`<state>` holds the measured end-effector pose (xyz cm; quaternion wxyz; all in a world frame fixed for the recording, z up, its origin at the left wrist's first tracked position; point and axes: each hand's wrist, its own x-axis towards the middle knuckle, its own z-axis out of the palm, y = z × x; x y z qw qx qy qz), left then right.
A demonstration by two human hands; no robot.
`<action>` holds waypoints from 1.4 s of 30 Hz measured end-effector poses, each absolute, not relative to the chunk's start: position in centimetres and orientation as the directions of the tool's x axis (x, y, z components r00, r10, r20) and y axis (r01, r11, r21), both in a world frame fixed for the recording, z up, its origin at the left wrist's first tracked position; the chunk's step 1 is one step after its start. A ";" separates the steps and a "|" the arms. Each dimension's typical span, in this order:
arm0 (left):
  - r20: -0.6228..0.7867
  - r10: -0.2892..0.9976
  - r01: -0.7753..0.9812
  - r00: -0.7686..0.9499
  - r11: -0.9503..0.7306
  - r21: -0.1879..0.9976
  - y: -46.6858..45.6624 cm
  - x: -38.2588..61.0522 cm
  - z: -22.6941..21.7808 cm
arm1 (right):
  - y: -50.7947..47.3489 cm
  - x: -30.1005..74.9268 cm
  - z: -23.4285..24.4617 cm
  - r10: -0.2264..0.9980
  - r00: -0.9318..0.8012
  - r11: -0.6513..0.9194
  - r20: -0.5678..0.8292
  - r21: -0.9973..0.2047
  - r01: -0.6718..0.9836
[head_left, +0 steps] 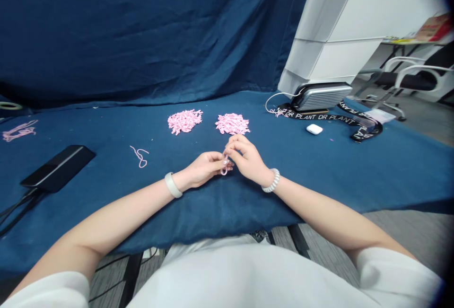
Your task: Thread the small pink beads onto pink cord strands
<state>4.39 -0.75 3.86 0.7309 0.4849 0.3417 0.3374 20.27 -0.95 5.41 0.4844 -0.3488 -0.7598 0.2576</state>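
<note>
My left hand (204, 168) and my right hand (246, 156) meet over the blue cloth, fingers pinched together on a small pink looped piece (224, 168) held between them. Just beyond my hands lie two heaps of small pink pieces, the left heap (185, 120) and the right heap (232, 124). A short chain of joined pink pieces (140, 156) lies on the cloth to the left of my left hand. I wear a white band on the left wrist and a beaded bracelet on the right.
A black phone (58, 167) with cables lies at the left. A silver case (321, 96), a black printed lanyard (351, 121) and a white earbud case (314, 129) sit at the back right. More pink strands (18, 131) rest far left. Office chairs stand beyond the table.
</note>
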 end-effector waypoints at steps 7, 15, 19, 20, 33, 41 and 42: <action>-0.258 0.866 -0.047 0.428 0.307 0.951 -0.9 4.7 3.7 | 0.6 20.3 4.2 0.940 -0.243 0.280 0.240 -0.950 0.141; -0.204 0.904 0.021 0.377 0.212 0.977 -0.7 5.0 2.9 | 0.3 19.9 4.7 0.964 -0.263 -0.060 0.022 -0.952 -0.299; -0.125 0.917 0.160 0.379 0.068 0.985 -0.7 4.6 2.9 | 0.8 20.2 4.7 0.980 -0.199 -0.086 -0.027 -0.952 -0.294; -0.088 0.915 0.221 0.394 -0.001 0.975 -0.7 4.5 2.9 | 0.9 20.2 4.7 0.982 -0.186 -0.087 -0.034 -0.955 -0.284; 0.178 0.892 0.427 0.415 -0.363 0.828 -1.5 4.4 3.0 | 1.3 21.0 5.2 0.983 -0.183 -0.100 -0.028 -0.911 -0.401; 0.081 0.910 0.374 0.407 -0.247 0.894 -0.9 4.5 2.7 | 0.7 20.2 4.5 0.969 -0.240 -0.144 -0.059 -0.925 -0.352; 0.054 0.910 0.388 0.411 -0.228 0.893 -0.8 4.4 2.7 | 0.7 20.1 4.5 0.969 -0.238 -0.148 -0.066 -0.925 -0.349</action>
